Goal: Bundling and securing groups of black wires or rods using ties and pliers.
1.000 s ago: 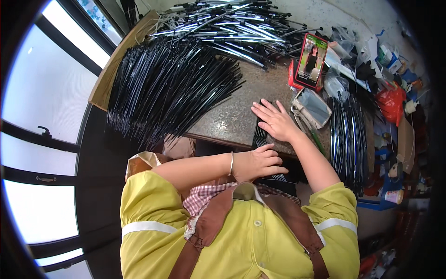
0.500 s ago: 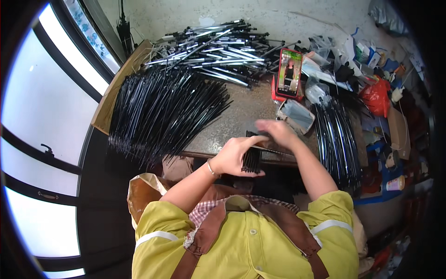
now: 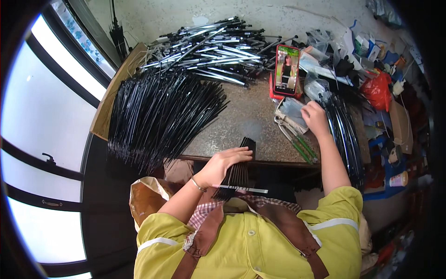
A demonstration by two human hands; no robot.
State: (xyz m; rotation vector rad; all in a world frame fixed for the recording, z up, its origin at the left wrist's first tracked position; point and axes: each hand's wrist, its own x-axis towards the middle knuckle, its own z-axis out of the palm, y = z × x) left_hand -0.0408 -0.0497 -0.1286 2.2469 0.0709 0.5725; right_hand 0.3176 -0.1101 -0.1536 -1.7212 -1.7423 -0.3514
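At the table's front edge my left hand (image 3: 223, 167) is closed around a row of thin black umbrella ribs (image 3: 238, 176), its fingers lying across their top. A narrow silvery strip (image 3: 251, 189) crosses the lower part of this row. To the right, my right hand (image 3: 317, 118) is at the edge of a small open box (image 3: 292, 109) lined with clear plastic. Its fingers are bent together, and what they pinch is hidden. Pliers with green handles (image 3: 299, 143) lie on the table between the box and the front edge.
A large heap of black ribs (image 3: 162, 116) covers the table's left, with silver and black rods (image 3: 213, 49) piled behind. A phone (image 3: 285, 69) leans on a red stand. More ribs (image 3: 344, 137) lie at right, near plastic bags and a red bag (image 3: 377, 90).
My right hand has moved right from beside the held ribs to the box, uncovering the pliers. My left hand has tilted the rib row and shifted slightly left.
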